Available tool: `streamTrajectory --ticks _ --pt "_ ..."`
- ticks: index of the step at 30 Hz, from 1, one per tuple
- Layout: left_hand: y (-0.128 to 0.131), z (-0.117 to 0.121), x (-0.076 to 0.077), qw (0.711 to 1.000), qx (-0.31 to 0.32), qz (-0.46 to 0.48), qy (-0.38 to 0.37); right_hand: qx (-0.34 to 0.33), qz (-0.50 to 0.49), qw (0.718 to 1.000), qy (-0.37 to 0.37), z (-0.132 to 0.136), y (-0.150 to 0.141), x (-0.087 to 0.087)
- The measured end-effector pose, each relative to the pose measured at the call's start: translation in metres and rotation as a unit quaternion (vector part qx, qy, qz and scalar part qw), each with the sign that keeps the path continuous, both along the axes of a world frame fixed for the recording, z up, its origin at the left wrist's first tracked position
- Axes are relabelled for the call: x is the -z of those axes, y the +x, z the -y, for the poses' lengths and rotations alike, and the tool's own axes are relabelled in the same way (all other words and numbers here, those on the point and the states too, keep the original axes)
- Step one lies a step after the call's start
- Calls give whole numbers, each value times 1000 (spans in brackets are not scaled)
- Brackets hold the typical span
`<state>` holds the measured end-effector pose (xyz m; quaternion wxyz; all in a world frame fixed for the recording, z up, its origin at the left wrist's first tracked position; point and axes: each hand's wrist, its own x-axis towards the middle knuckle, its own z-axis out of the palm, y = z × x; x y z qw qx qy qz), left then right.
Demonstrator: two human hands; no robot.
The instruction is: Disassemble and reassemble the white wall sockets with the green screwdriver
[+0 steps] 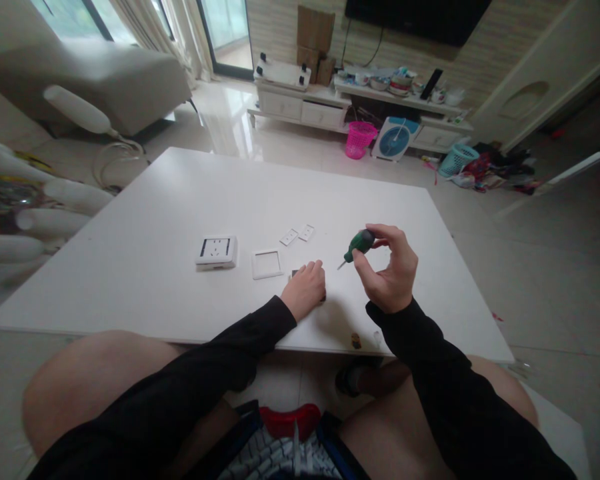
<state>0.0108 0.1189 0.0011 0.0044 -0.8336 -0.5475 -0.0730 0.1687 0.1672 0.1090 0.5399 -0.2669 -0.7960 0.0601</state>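
My right hand (393,270) pinches a short green and black screwdriver (359,245) by its handle, its tip pointing down and left above the table. My left hand (306,288) is closed over a small dark-edged piece (295,273) on the tabletop; most of it is hidden under my fingers. Just left of that hand lies a white square frame (267,275). Two small white slotted cover plates (289,237) rest beyond it. Farther left sits a white wall socket (217,252) in its box, face up.
Everything lies on a white table (145,280). Near its front edge are a small dark and yellow piece (356,341) and a clear bit (377,337). Across the floor stand a pink basket (359,141), a blue fan (396,139) and a TV cabinet (300,110).
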Motion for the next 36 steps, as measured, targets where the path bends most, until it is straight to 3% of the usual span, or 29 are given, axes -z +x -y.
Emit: streamTrajectory --ticks 11,14,17,21,26,31,36 --pt "-18 -7 -10 999 7 -27 15 13 2 1000 0 1 1 0" --pt "-23 -10 -12 1000 -20 6 5 18 6 1000 2 1 1 0" --pt "-34 -18 -12 992 -73 101 -13 19 4 1000 -2 1 2 0" --pt "-68 -34 -6 959 -157 219 -87 9 0 1000 -2 1 2 0" --pt "-103 -46 15 945 -210 227 -104 5 0 1000 -5 0 2 0" --pt "-98 -48 29 943 -203 246 -98 7 6 1000 -4 -1 2 1" --pt "-96 -48 19 944 -199 260 -53 14 8 1000 -7 -1 2 1"
